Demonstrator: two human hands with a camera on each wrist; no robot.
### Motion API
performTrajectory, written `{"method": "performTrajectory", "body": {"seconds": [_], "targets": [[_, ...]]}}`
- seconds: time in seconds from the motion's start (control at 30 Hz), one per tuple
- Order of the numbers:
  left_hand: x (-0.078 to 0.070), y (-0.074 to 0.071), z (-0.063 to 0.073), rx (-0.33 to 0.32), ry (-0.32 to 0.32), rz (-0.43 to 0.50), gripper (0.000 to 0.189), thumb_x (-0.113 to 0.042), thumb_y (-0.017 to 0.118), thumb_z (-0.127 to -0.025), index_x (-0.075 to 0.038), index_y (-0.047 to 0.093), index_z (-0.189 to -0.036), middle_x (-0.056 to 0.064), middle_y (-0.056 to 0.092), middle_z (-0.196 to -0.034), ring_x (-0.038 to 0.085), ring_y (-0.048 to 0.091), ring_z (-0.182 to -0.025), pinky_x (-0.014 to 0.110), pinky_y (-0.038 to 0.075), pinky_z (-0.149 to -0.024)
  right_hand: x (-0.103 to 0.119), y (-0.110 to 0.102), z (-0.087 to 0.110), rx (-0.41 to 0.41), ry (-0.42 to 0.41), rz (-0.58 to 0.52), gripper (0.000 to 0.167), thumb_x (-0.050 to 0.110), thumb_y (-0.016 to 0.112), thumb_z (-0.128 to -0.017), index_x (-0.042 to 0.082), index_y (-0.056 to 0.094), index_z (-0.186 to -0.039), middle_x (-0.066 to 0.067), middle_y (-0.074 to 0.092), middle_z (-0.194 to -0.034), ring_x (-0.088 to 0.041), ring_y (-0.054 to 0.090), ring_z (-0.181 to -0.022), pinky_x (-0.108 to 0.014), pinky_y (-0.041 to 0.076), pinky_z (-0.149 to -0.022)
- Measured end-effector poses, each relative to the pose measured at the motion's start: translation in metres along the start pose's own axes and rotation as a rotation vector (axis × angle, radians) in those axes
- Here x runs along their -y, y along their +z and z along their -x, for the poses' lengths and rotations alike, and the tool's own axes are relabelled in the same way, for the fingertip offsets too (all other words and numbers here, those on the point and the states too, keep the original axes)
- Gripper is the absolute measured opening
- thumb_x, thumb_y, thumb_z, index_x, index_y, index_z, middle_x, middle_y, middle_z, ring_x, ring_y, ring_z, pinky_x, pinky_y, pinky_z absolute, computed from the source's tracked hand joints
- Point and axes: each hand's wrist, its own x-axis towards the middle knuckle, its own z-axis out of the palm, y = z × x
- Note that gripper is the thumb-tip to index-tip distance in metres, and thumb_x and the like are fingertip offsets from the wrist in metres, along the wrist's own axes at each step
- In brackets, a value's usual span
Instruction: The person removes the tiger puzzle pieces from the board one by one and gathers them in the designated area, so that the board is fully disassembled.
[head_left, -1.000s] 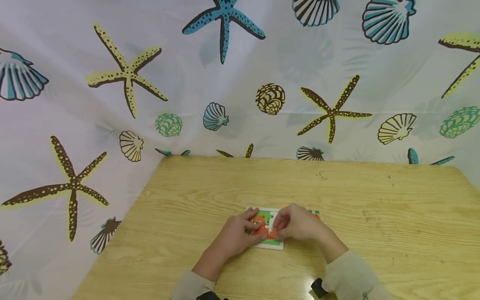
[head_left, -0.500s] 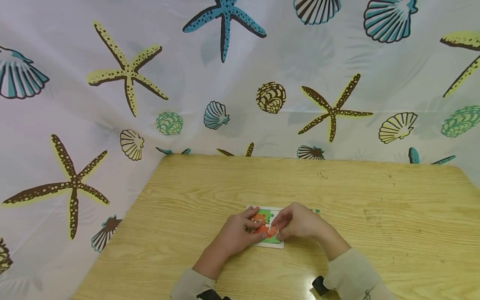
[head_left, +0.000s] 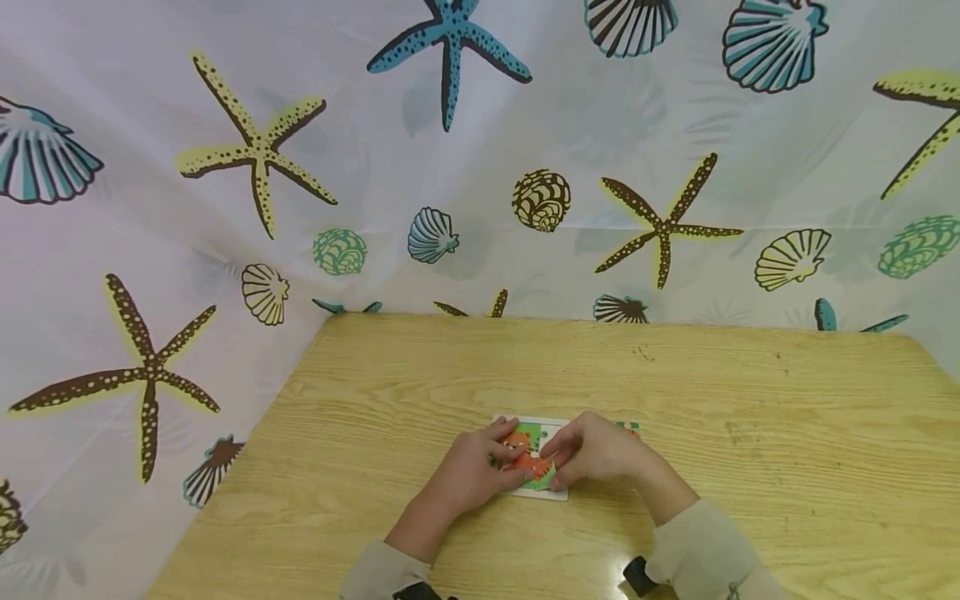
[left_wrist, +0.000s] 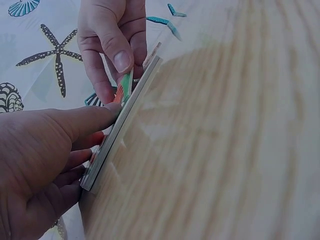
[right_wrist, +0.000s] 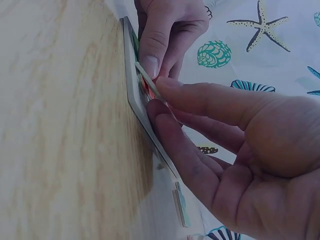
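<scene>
A small white-framed jigsaw puzzle with an orange animal on green lies before me. My left hand rests over its left side, fingers spread and thumb near the lower edge. From the right, my right hand pinches a green and orange puzzle piece between thumb and fingers. In the left wrist view that piece stands tilted over the frame, close to my left thumb. The right wrist view shows the piece edge-on, its lower end right at the puzzle. My fingers hide part of the picture.
Behind my right hand, another puzzle piece lies on the wooden table, partly covered in the head view. A white curtain printed with starfish and shells hangs at the table's back and left sides.
My right fingertips have shifted slightly left with the puzzle piece, toward my left thumb. The left hand stays in place on the puzzle.
</scene>
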Motion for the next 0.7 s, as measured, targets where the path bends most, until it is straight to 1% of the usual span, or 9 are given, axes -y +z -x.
{"method": "performTrajectory", "body": {"seconds": [0.33,0.53,0.7], "targets": [[0.001,0.0001,-0.0001,-0.004,0.012,0.004,0.039,-0.023,0.085,-0.089,0.003,0.076,-0.117,0.019,0.054,-0.151,0.041,0.044,-0.146,0.053,0.043,-0.114,-0.004,-0.0011,-0.0017,-0.011,0.018,0.0,0.025,0.003,0.085,-0.082,-0.002,0.077,-0.105,-0.002,0.071,-0.084,-0.013,0.062,-0.079,-0.027,0.052,-0.07],[-0.0008,0.0002,-0.0001,-0.014,0.013,-0.001,0.036,-0.021,0.085,-0.089,0.002,0.077,-0.116,0.02,0.055,-0.151,0.042,0.044,-0.145,0.053,0.044,-0.114,-0.0027,-0.0005,-0.0013,-0.001,0.026,-0.026,0.023,0.001,0.083,-0.084,-0.003,0.076,-0.106,-0.005,0.073,-0.084,-0.012,0.067,-0.077,-0.027,0.057,-0.069],[-0.0006,0.0002,0.0004,-0.008,0.016,0.001,0.038,-0.021,0.085,-0.089,0.003,0.077,-0.117,0.02,0.054,-0.151,0.042,0.044,-0.145,0.053,0.043,-0.114,-0.0021,-0.0028,0.001,-0.011,0.021,-0.011,0.022,0.001,0.082,-0.085,-0.003,0.076,-0.106,-0.005,0.074,-0.086,-0.012,0.066,-0.079,-0.026,0.056,-0.071]]}}
